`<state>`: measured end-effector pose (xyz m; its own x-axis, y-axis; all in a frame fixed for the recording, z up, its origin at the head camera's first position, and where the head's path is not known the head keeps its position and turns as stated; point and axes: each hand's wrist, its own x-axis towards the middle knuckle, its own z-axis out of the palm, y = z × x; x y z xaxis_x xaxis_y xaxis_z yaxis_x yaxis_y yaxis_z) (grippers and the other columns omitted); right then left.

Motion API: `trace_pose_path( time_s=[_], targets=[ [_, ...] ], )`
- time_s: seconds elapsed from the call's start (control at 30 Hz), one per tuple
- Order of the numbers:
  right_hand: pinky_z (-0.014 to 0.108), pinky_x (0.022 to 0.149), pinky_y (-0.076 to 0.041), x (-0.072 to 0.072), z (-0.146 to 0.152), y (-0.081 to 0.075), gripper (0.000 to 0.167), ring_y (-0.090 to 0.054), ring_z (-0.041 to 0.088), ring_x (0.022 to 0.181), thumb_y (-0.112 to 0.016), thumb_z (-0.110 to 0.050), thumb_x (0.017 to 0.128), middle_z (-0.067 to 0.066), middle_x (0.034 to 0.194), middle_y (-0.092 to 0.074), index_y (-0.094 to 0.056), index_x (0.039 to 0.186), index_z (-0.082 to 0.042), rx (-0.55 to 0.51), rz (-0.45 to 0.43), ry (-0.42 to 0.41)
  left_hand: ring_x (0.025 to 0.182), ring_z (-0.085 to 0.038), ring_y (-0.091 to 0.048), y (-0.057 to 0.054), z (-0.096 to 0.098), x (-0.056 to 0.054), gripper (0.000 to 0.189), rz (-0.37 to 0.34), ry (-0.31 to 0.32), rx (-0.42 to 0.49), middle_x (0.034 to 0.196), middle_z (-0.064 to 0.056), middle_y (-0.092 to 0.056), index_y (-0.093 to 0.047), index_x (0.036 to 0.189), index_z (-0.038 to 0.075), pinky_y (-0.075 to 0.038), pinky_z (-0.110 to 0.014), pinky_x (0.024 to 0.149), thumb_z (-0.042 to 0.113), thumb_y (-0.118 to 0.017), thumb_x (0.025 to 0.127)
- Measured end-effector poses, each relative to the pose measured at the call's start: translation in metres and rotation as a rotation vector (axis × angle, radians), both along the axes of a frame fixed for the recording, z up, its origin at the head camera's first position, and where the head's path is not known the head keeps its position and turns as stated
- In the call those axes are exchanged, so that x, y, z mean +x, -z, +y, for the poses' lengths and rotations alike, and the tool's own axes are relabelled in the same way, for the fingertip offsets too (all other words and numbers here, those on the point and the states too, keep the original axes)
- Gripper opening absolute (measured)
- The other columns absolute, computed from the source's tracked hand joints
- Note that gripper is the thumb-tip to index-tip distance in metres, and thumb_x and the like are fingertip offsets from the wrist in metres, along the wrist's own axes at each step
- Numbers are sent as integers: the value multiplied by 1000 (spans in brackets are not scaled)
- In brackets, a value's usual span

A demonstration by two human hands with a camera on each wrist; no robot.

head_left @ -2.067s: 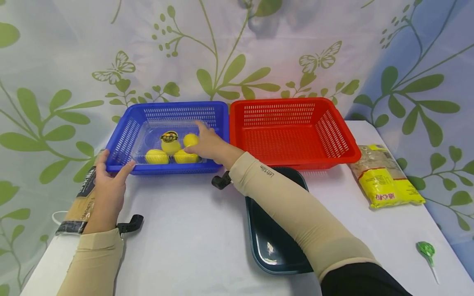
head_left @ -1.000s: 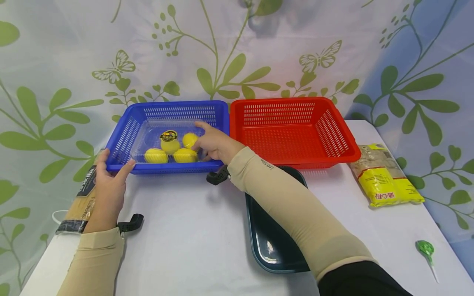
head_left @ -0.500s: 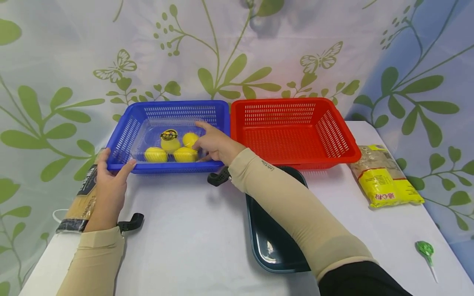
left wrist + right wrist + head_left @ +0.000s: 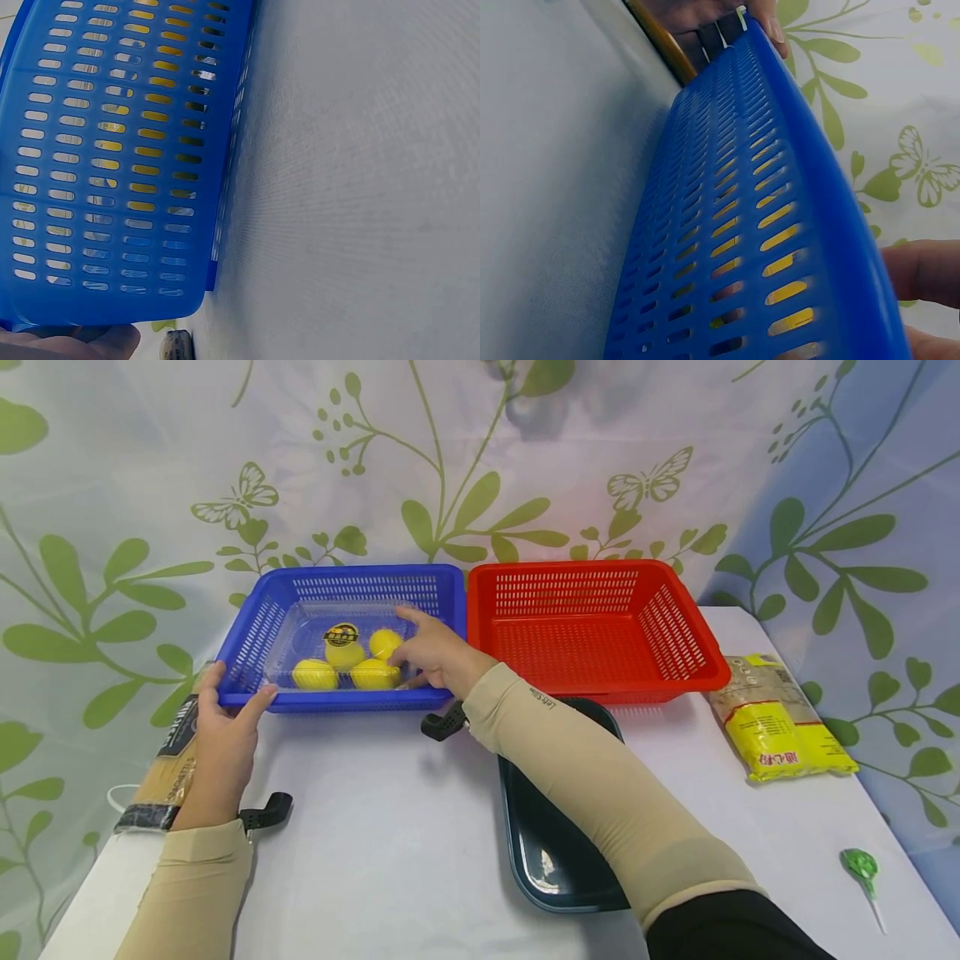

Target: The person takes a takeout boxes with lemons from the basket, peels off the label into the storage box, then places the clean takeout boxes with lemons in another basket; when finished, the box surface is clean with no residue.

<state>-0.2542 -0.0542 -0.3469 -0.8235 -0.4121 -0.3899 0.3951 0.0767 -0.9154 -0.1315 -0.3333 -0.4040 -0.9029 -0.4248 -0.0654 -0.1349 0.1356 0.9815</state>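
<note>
In the head view, a blue plastic basket [image 4: 352,700] holds a clear plastic box [image 4: 300,618] with several round yellow fruits [image 4: 315,675] and a dark round label on its lid. My left hand [image 4: 225,752] grips the basket's front left corner, thumb at the front rim and fingers along the left side. My right hand [image 4: 442,652] reaches over the basket's right part and touches the box's right end. One finger stretches toward the back; the lower fingers are partly hidden. Yellow fruit shows through the basket's slots [image 4: 780,262] in the right wrist view.
A red basket [image 4: 570,695] stands beside the blue one. Beneath the right forearm lies a dark green tray [image 4: 525,852]. A yellow-and-clear bag [image 4: 780,727] and a green lollipop [image 4: 861,864] lie at right. A brown package [image 4: 161,777] lies behind the left wrist.
Since the oldest frame, my right hand has shifted slightly right and its fingers have drawn in at the box's right end. In the last second both hands have stayed nearly still.
</note>
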Motion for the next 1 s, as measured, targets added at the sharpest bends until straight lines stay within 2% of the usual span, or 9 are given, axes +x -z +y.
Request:
trace_pose_path(
  time_s=[0.3, 0.53, 0.57, 0.77, 0.8, 1.0],
  targets=[
    [49, 73, -63, 4, 0, 1, 95, -60, 34, 113, -68, 14, 93, 17, 168, -24, -34, 166, -35, -24, 12, -3, 157, -20, -15, 1, 0, 0, 92, 20, 8, 33, 175, -3, -6, -7, 170, 33, -21, -34, 122, 32, -70, 103],
    [49, 73, -63, 5, 1, 0, 92, -57, 36, 119, -68, 12, 93, 14, 169, -23, -35, 166, -35, -31, 38, 12, 157, -19, -16, 0, 1, -1, 92, 27, 8, 32, 175, -4, -7, -8, 170, 32, -22, -33, 122, 33, -71, 103],
    [50, 73, -63, 5, 2, -1, 93, -58, 35, 114, -68, 13, 93, 14, 170, -22, -35, 166, -34, -38, 42, 12, 157, -19, -15, 0, 1, -1, 92, 24, 7, 31, 175, -3, -6, -8, 170, 32, -21, -33, 122, 34, -71, 103],
    [57, 78, -61, 10, 9, -16, 96, -55, 34, 110, -66, 16, 93, 12, 174, -11, -30, 168, -32, -93, 69, 28, 157, -17, -13, 1, 1, -2, 93, 19, 1, 9, 175, -1, -6, -8, 170, 33, -19, -35, 123, 38, -71, 102],
    [57, 78, -61, 11, 11, -19, 95, -53, 35, 118, -66, 15, 93, 12, 174, -10, -30, 168, -32, -96, 78, 33, 157, -17, -13, 1, 1, -3, 93, 25, 0, 10, 175, -1, -7, -8, 170, 33, -19, -35, 123, 37, -72, 102],
    [51, 76, -63, 18, 21, -35, 93, -44, 41, 141, -68, 12, 94, 14, 173, -15, -32, 167, -33, -94, 131, 42, 157, -17, -13, 1, 1, -2, 93, 50, -4, 28, 175, -2, -5, -10, 170, 31, -18, -33, 123, 35, -73, 101]
  ],
)
